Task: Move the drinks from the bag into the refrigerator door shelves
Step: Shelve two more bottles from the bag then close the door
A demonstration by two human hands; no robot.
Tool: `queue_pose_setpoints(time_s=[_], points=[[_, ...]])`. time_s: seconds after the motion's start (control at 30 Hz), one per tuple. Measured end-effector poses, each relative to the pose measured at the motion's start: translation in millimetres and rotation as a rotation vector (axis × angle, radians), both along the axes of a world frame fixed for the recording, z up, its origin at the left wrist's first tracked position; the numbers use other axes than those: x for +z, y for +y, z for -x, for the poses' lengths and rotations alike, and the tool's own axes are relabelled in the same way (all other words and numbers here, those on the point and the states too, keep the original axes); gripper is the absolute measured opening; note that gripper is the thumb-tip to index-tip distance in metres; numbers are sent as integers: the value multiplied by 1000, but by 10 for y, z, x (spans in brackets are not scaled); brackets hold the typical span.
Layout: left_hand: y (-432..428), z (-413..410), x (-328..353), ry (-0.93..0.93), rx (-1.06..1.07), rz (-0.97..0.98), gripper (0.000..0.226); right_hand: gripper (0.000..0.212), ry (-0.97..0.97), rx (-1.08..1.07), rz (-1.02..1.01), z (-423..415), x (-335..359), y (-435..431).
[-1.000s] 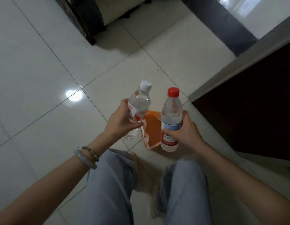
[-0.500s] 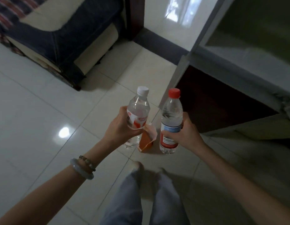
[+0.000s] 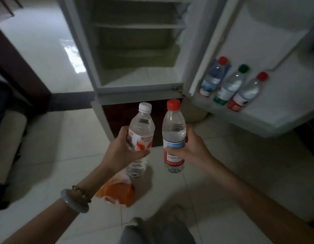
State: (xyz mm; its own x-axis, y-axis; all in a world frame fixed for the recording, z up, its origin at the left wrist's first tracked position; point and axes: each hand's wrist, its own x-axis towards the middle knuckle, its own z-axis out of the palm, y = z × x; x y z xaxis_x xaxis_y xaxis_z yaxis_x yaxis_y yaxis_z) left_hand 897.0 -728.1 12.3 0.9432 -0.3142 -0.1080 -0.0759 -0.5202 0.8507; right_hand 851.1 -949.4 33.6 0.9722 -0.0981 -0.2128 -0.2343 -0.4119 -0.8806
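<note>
My left hand (image 3: pixel 120 151) grips a clear water bottle with a white cap (image 3: pixel 141 127) around its middle. My right hand (image 3: pixel 193 148) grips a clear water bottle with a red cap (image 3: pixel 173 125), held upright beside the first. Both bottles hang in front of the open refrigerator (image 3: pixel 135 41). The open door's lower shelf (image 3: pixel 254 118) at the right holds three bottles: a red-capped one (image 3: pixel 214 76), a green-capped one (image 3: pixel 231 85) and another red-capped one (image 3: pixel 247 92). The orange bag (image 3: pixel 117 192) lies on the floor below my left wrist.
The refrigerator's inner shelves look bare. A dark lower compartment front sits beneath the open cabinet. A sofa edge (image 3: pixel 6 138) is at the left on the white tiled floor (image 3: pixel 240 164). My legs and a shoe (image 3: pixel 135 221) show at the bottom.
The view has tilted up from the floor to the open refrigerator and its door. Both hands have kept their bottles, now raised in front of the refrigerator, with the bag left below.
</note>
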Motion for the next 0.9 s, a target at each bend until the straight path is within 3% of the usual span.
queue_pose_setpoints(time_s=[0.27,0.53,0.9], points=[[-1657,-163,303,-53,-282,119,70,62,-85,-315,29,457,301,-1317],[-2980,-287,530,-60,-357,361,77,58,-203,-505,64,594,468,-2365],[-4120,-695,556,-209,-483,334,72,60,-338,-729,12,264,372,-3255]])
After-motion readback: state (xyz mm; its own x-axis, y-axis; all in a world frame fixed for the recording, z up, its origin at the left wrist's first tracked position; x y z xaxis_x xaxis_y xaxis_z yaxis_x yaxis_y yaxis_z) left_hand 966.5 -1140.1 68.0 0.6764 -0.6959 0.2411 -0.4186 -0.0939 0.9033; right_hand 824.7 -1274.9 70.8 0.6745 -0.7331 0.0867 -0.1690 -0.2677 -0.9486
